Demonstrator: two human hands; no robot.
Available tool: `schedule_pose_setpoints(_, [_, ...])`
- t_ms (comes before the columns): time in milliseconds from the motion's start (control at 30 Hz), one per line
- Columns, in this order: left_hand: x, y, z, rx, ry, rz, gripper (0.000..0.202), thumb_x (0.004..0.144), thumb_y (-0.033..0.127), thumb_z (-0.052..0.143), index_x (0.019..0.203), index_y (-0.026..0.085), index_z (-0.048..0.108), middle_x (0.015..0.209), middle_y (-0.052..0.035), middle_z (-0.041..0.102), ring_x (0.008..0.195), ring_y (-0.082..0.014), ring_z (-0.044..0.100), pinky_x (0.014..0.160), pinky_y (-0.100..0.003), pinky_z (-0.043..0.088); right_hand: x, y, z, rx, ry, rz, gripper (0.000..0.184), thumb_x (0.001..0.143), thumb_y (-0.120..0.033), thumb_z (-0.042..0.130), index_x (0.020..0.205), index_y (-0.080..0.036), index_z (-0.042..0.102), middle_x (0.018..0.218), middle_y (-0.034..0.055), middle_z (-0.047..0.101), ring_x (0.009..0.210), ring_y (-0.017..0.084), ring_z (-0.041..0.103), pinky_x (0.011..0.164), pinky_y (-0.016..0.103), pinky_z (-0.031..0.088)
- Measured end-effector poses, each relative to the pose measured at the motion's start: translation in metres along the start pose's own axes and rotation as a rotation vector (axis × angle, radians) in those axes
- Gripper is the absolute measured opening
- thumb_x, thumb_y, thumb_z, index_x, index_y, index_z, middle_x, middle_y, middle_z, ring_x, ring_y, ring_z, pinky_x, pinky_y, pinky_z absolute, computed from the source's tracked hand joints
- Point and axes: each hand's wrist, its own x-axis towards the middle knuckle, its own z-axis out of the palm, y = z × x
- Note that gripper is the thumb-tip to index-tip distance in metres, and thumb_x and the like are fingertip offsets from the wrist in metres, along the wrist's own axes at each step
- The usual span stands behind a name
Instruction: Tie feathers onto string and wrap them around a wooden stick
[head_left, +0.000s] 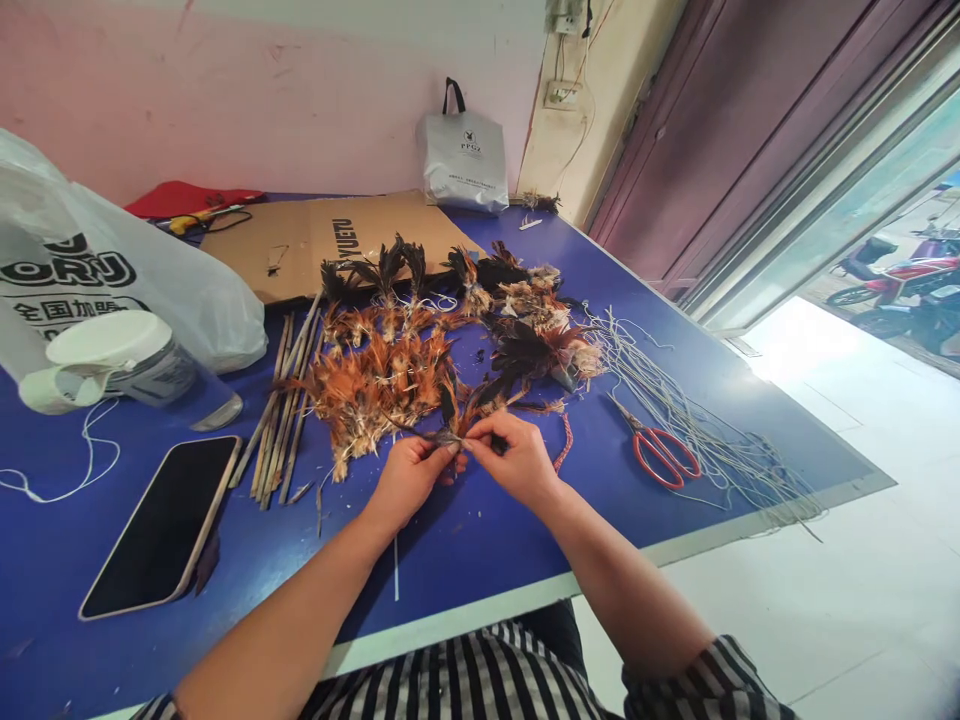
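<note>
My left hand [409, 475] and my right hand [514, 458] meet over the blue table [465, 545], both pinched on a small bundle of feathers [450, 437] held between them. Just beyond my fingers lies a heap of orange and brown feathers [375, 375], with darker feathers [525, 345] to its right. A bunch of thin sticks [281, 420] lies left of the heap. Red-handled scissors [660, 450] rest to the right of my right hand, beside loose pale strings [705, 430].
A phone [161, 525] lies face up at the front left. A jar with a white lid [127, 360] and a white plastic bag [97, 270] sit at the far left. Flat cardboard [330, 235] and a grey carrier bag [463, 160] stand at the back.
</note>
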Motion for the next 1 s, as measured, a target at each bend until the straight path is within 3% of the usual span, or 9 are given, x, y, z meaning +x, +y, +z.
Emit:
schedule_pose_setpoints(167, [-0.001,0.001,0.0,0.002,-0.007,0.057,0.024,0.072,0.036,0.064,0.069,0.013,0.069,0.064,-0.0046,0.066,0.054,-0.0118,0.055,0.051,-0.022,0.044,-0.002,-0.002,0.003,-0.055,-0.071,-0.05,0.011,0.078,-0.016,0.055,0.074,-0.019,0.065,0.066,0.0008,0.061,0.06,0.011,0.052,0.059,0.023,0.04])
schedule_pose_setpoints(267, [-0.002,0.005,0.001,-0.081,-0.02,0.016,0.025,0.07,0.037,0.066,0.075,0.013,0.07,0.069,-0.0054,0.068,0.06,-0.0133,0.058,0.053,-0.022,0.046,-0.001,-0.002,0.003,-0.051,-0.028,0.003,0.01,0.077,-0.016,0.056,0.071,-0.019,0.064,0.065,0.0006,0.061,0.058,0.011,0.051,0.057,0.023,0.039])
schedule_pose_setpoints(400, [-0.003,0.009,0.002,-0.204,0.053,-0.068,0.027,0.065,0.037,0.071,0.079,0.014,0.069,0.074,-0.0051,0.069,0.07,-0.0157,0.062,0.056,-0.022,0.048,-0.002,-0.001,0.005,-0.074,0.046,0.049,0.008,0.076,-0.018,0.057,0.069,-0.018,0.061,0.061,-0.0001,0.059,0.055,0.011,0.05,0.054,0.023,0.038])
schedule_pose_setpoints(633, [-0.003,0.004,0.003,-0.303,0.051,-0.083,0.023,0.061,0.032,0.076,0.071,0.013,0.068,0.073,-0.0029,0.069,0.062,-0.0115,0.06,0.057,-0.021,0.05,-0.008,0.0,0.011,-0.231,-0.1,-0.118,0.011,0.08,-0.02,0.052,0.074,-0.018,0.061,0.068,0.0017,0.058,0.061,0.011,0.051,0.059,0.023,0.038])
schedule_pose_setpoints(867, [0.001,0.007,-0.007,-0.755,0.013,-0.268,0.013,0.076,0.02,0.064,0.089,0.017,0.065,0.091,-0.0051,0.07,0.085,-0.0148,0.065,0.074,-0.025,0.052,-0.006,0.001,0.003,-0.179,-0.151,-0.175,0.014,0.083,-0.029,0.054,0.084,-0.019,0.064,0.072,0.0024,0.058,0.063,0.011,0.052,0.061,0.023,0.039])
schedule_pose_setpoints(1000, [0.002,0.008,-0.01,-0.845,0.011,-0.348,0.011,0.081,0.019,0.057,0.09,0.017,0.063,0.09,-0.0049,0.07,0.084,-0.0158,0.066,0.073,-0.028,0.053,-0.005,0.002,0.003,-0.233,-0.189,-0.24,0.014,0.084,-0.03,0.054,0.085,-0.02,0.063,0.075,0.0031,0.06,0.068,0.013,0.054,0.065,0.024,0.04])
